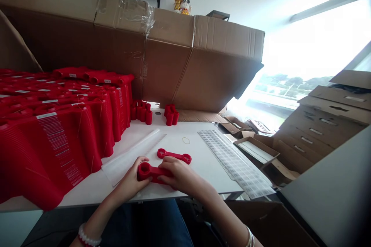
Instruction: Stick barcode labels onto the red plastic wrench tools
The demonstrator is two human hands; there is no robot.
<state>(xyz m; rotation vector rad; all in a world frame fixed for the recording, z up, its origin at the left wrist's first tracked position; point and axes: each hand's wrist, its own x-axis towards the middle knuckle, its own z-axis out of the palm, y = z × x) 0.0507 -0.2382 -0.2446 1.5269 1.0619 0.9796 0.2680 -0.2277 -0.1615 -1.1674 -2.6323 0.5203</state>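
Observation:
Both hands grip a short stack of red bone-shaped pieces [155, 173], with a ring at the near-left end, just above the table's front part. My left hand [133, 179] curls around the ringed end, thumb below and fingers behind. My right hand [182, 174] wraps over the opposite end and hides it. Just beyond my hands lies another red bone-shaped piece [182, 156], lower in height, with a round ring at each end. A thin yellowish rubber band [186, 140] rests on the white table [199, 179] farther back.
Tall stacks of labelled red pieces [95, 123] fill the left side. Small red stacks [171, 115] stand at the back, before a large cardboard box [174, 69]. A clear plastic sheet [133, 154] lies left; a printed label sheet [232, 158] lies right. Cartons [324, 123] stand far right.

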